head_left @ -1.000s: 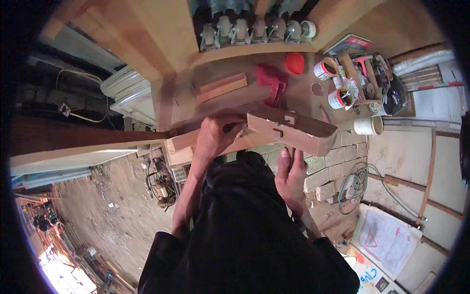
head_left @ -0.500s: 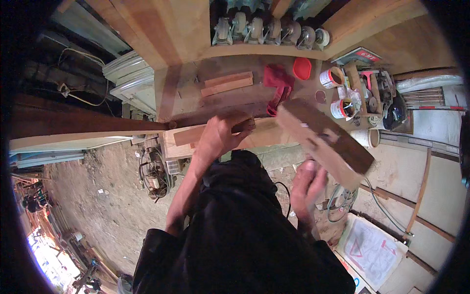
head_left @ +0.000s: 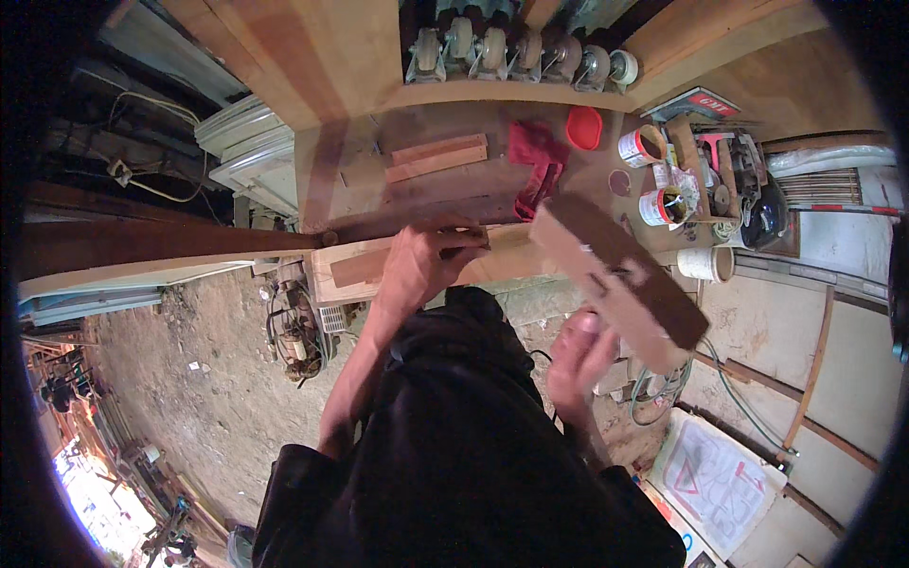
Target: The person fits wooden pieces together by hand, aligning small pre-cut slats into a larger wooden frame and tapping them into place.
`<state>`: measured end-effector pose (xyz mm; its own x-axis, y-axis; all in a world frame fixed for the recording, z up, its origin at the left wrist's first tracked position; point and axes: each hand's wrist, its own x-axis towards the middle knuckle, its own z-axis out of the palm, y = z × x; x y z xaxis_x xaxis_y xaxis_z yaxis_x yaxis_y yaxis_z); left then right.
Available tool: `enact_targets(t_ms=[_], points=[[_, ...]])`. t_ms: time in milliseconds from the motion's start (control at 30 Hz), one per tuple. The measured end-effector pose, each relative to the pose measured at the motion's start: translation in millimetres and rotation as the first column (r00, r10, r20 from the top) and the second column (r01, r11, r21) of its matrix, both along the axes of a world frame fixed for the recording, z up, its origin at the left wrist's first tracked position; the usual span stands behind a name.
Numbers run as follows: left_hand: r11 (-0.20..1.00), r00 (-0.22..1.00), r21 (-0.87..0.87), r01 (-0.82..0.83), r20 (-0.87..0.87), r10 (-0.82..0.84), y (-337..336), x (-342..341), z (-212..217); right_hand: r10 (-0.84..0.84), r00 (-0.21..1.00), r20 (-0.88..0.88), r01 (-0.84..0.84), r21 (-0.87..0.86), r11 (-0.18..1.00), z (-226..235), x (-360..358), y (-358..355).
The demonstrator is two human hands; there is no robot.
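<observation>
My right hand (head_left: 575,362) is closed around the handle of a wooden mallet (head_left: 606,270), whose big block head is raised at the right, apart from the bench. Most of the handle is hidden. My left hand (head_left: 426,260) rests at the bench's front edge, over a pale wooden board (head_left: 516,254). Its thumb and fingers are pinched together at the board; what they hold, if anything, is too small and dark to tell. A brownish wood strip (head_left: 360,269) lies on the board, running under my left hand.
On the workbench (head_left: 327,194) lie reddish wood strips (head_left: 437,158), a red cloth (head_left: 538,156) and a red lid (head_left: 584,128). Farther right stand paint cans (head_left: 642,147) and a wooden tool caddy (head_left: 721,175). Casters (head_left: 492,52) line a shelf above. A coiled hose (head_left: 658,393) hangs below right.
My right hand and the mallet have shifted slightly left and down. The left hand stays at almost the same spot on the board.
</observation>
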<state>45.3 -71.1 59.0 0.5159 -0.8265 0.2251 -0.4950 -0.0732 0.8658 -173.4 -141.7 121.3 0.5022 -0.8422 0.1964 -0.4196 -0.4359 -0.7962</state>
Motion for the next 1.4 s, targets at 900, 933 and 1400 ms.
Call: enact_targets(t_ms=[900, 933, 1400], points=[[0.997, 0.998, -0.065, 0.048, -0.04, -0.051, 6.9, 7.8, -2.0, 0.072, 0.997, -0.031, -0.067, 0.141, 0.988, 0.8, 7.5, 9.9], [0.996, 0.999, -0.08, 0.046, -0.02, -0.048, 6.5, 7.6, -2.3, 0.039, 0.999, -0.011, -0.037, 0.164, 0.986, -1.7, 2.6, 12.6], [0.991, 0.992, 0.049, 0.123, -0.043, -0.121, 11.9, 9.1, 10.7, -0.142, 0.977, 0.157, 0.07, 0.393, 0.917, 17.9, 12.9, -0.9]])
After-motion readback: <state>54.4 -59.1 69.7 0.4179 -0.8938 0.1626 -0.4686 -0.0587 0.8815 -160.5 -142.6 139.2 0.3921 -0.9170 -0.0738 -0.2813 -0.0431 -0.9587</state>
